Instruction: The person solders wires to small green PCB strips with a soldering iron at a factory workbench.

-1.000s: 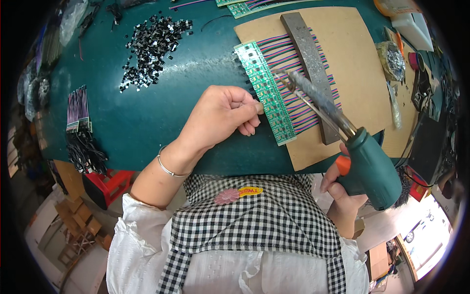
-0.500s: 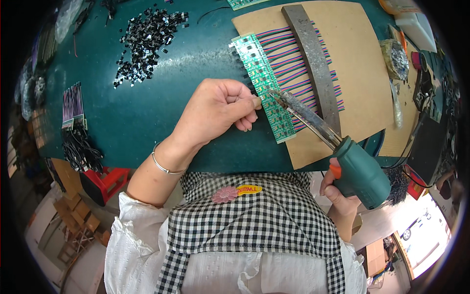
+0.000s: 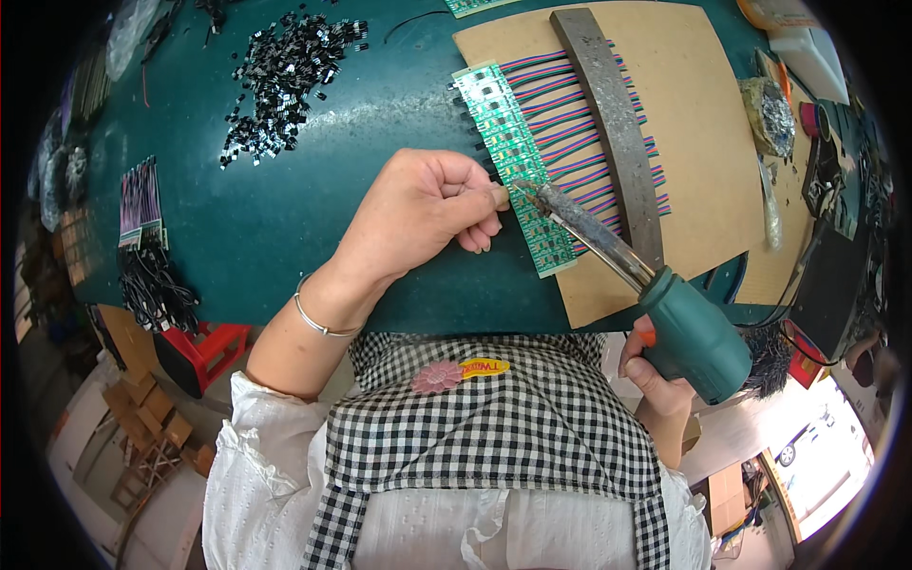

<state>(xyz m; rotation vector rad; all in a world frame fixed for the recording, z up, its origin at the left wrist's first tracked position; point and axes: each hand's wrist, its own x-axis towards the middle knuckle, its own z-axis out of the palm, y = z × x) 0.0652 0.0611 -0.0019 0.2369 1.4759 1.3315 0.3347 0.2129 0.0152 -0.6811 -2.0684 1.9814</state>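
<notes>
"In what state is the left hand (image 3: 432, 204) found?"

"Thumb and forefinger are pressed together, with the other fingers curled beneath. Whether a small part is pinched between them cannot be told."

"And the circuit board strip (image 3: 503, 138)?"

"It is located immediately right of that pinch, its near edge at the fingertips; contact cannot be confirmed. Beyond it, rightward of the grip, coloured wires (image 3: 537, 62) are laid across a cardboard sheet (image 3: 703, 142) and crossed by a grey metal bar (image 3: 613, 133)."

"The right hand (image 3: 660, 375)?"

"It is closed around the handle of a green soldering gun (image 3: 698, 332). Whether the orange trigger (image 3: 648, 336) is pressed cannot be told. The tip is directed up and left from this grip, over the board, just right of the left pinch; whether the board is touched cannot be determined."

"Elsewhere?"

"A pile of black connectors (image 3: 285, 81) is noted well apart from the left grip, beyond it and leftward, on the green tabletop (image 3: 237, 218)."
</notes>
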